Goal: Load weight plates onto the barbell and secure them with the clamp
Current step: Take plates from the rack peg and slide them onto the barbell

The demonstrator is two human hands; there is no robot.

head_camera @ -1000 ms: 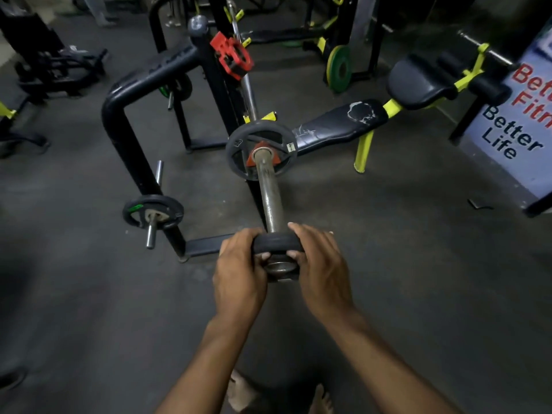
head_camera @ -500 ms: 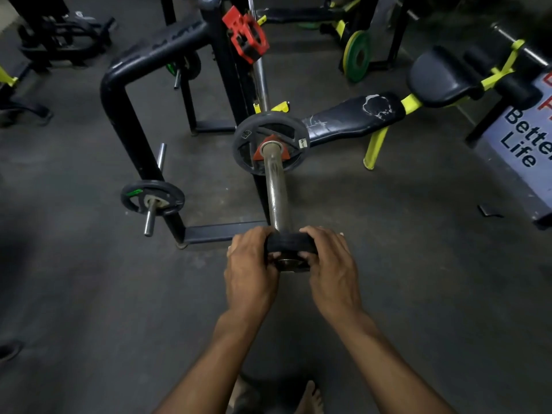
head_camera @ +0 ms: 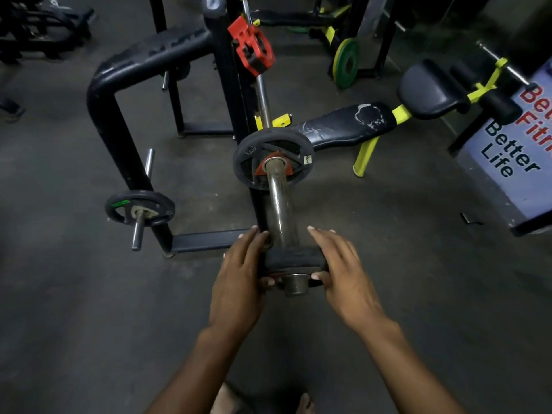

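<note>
So we've got a small plate (head_camera: 294, 258) sitting right at the near tip of the barbell (head_camera: 279, 204) sleeve, low centre of the frame, with the sleeve's end cap poking out just below it. Left hand (head_camera: 239, 282) is on the plate's left edge and right hand (head_camera: 343, 276) on its right edge, both with fingers fairly straight and laid forward along the rim, thumbs tucked under toward the end cap. Looks more like pressing the plate between the palms than a real wrap-around grip.

The thing that matters: the bar's long axis runs straight away from us, up the frame, and the bigger plate (head_camera: 273, 159) already loaded sits further up that line, well apart from the small one. We'd guess the next bit is a straight push along the sleeve until they touch. Both hands are about equally near.

The red clamp (head_camera: 252, 47) is way up at top centre, parked on the bar past the rack (head_camera: 125, 94). Rack's side peg at left holds one spare plate (head_camera: 139, 207).
</note>
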